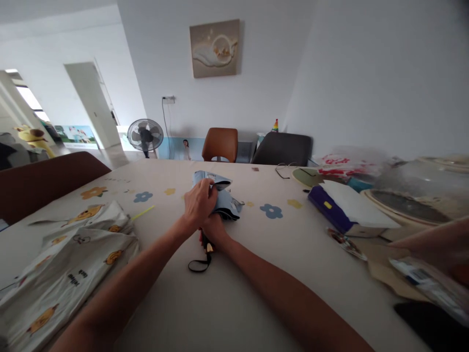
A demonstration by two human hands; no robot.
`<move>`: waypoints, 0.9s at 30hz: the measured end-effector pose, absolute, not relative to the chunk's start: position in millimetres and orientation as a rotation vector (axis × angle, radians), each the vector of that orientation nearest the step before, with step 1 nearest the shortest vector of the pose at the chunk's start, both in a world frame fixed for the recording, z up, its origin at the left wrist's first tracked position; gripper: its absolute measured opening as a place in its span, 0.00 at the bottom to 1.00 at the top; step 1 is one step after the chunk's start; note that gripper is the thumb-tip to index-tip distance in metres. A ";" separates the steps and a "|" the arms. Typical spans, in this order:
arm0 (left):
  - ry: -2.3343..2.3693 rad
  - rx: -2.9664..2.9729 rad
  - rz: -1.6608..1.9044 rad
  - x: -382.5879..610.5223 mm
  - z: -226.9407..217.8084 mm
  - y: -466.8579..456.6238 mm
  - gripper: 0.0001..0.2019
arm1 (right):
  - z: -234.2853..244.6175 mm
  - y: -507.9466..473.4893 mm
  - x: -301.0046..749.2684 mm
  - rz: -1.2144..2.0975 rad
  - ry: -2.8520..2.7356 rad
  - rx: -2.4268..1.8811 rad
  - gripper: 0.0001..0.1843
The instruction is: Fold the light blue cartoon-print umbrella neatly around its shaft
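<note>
A light blue folding umbrella [225, 204] with a dark inner side is held over the middle of the table, its cloth bunched in loose folds. My left hand [198, 199] grips the cloth from above with bent fingers. Lower down, my right hand [214, 230] is closed around the umbrella near its handle end, its fingers mostly hidden. A black wrist strap [199, 265] hangs toward me below the right hand, beside a small gold-coloured and red part. To the left of my left arm lies a crumpled cream cloth [84, 259] with a yellow cartoon print.
The pale tablecloth [176, 303] has printed flowers. On the right are a purple and white box [330, 208], eyeglasses [289, 171], a round woven lid [406, 205], plastic bags and a dark flat item [432, 318]. Chairs [220, 144] and a fan [145, 134] stand beyond.
</note>
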State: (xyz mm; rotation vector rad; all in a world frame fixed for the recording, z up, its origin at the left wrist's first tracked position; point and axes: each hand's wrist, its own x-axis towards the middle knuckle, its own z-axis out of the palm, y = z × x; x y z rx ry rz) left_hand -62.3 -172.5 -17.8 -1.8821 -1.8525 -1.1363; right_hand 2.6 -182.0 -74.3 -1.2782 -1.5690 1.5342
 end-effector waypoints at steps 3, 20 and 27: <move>-1.881 -1.866 -1.220 -64.1 -14.2 -172.4 0.06 | -73.3 -182.5 4.9 1.601 -1.480 -1.250 0.12; -2.281 -1.648 -1.475 -106.8 -20.0 -164.9 0.10 | -76.4 -176.0 0.5 1.490 -1.243 -1.440 0.10; -2.143 -1.682 -1.481 -114.8 -11.1 -163.2 0.12 | -74.6 -174.2 0.6 1.399 -1.408 -1.513 0.09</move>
